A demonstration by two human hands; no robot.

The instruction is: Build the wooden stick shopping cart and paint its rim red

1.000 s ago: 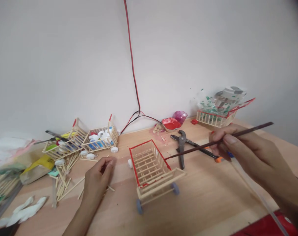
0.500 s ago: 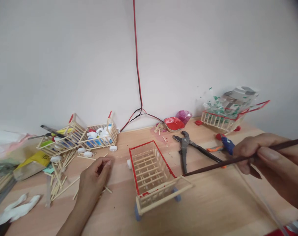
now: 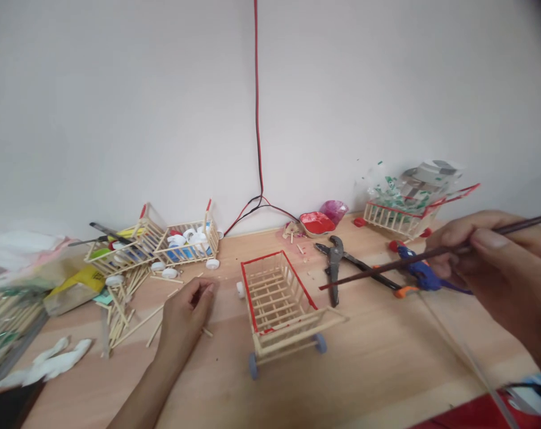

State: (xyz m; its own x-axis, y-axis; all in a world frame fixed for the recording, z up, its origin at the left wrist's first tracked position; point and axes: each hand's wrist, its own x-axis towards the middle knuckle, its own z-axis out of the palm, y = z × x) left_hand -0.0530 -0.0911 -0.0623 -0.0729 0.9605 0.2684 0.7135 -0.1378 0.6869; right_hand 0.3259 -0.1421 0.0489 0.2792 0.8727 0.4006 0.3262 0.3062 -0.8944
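Note:
My right hand [image 3: 494,262] is closed around a slim dark paintbrush [image 3: 386,269], pinched between thumb and fingers. The brush tip points left and hangs just right of a small wooden-stick shopping cart [image 3: 247,293], apart from it. Red paint covers the cart's side and far rims and part of the near rim; its handle is bare wood. The cart stands on wheels, grey-blue at the near end and white at the far left. My left hand [image 3: 187,313] rests on the table left of the cart, fingers curled, with nothing visible in them.
Behind the brush lie pliers [image 3: 335,268] and a blue glue gun [image 3: 420,271]. A dish of red paint [image 3: 317,223] sits by the wall. Two more carts [image 3: 187,253] stand left near loose sticks [image 3: 118,322]; a red-rimmed cart [image 3: 393,220] holds plastic at back right.
The brush tip has lifted off the cart's near right corner and moved up, away from the rim. My left hand stays on the table. The view has shifted slightly.

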